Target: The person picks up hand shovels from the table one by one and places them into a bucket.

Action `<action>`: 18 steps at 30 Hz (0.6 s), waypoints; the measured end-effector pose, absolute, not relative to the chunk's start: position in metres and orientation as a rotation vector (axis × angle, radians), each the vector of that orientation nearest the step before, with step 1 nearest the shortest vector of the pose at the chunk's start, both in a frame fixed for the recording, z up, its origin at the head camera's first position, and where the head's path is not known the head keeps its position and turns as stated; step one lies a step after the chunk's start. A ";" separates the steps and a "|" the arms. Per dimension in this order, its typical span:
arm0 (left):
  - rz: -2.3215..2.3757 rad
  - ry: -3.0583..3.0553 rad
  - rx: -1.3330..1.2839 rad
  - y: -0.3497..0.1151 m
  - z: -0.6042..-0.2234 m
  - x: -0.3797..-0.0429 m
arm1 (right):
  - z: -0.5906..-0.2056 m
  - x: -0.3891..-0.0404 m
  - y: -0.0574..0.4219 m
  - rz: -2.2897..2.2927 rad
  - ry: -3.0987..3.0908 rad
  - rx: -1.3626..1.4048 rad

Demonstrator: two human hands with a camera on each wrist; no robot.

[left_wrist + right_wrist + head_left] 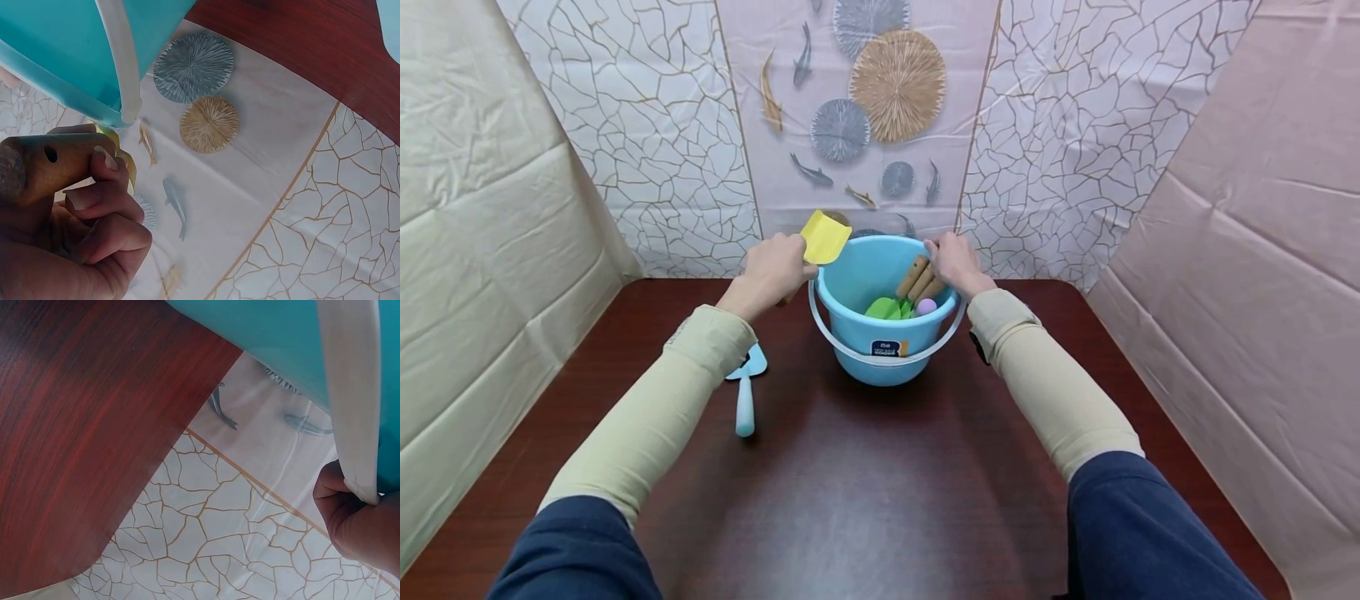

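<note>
My left hand [775, 265] grips the wooden handle [75, 164] of a small hand shovel, whose yellow blade [827, 237] is up at the left rim of a light blue bucket [887, 374]. In the left wrist view, fingers curl round that handle beside the bucket wall. My right hand [955, 260] holds the bucket's right rim, close to where the white carrying handle [350, 381] joins. Inside the bucket lie tools with wooden handles [913, 277], green heads [883, 309] and a round purple end [927, 307].
A light blue trowel [745, 408] lies on the dark red table [880, 500], left of the bucket, its blade partly hidden by my left sleeve. Patterned cloth [662, 125] hangs behind the table, with plain beige cloth walls [475, 208] at both sides.
</note>
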State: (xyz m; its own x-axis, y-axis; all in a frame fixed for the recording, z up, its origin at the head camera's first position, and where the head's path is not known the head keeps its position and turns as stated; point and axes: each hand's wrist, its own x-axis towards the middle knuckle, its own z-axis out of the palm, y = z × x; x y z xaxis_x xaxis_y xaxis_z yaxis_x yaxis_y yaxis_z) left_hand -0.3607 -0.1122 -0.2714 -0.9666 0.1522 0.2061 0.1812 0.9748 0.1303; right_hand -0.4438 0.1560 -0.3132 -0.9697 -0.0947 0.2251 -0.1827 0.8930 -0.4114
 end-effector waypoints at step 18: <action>-0.157 -2.919 -0.307 -0.102 -0.261 -0.364 | -0.313 -0.444 0.155 0.651 -2.871 0.199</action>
State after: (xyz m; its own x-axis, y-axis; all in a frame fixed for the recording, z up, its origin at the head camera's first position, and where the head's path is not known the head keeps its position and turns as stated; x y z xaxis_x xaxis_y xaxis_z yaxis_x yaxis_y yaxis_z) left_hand -0.3642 -0.1018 -0.2613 -0.9579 0.1946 0.2110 0.2161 0.9728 0.0840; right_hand -0.4444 0.1553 -0.3131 -0.9729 -0.0884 0.2138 -0.1720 0.8946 -0.4125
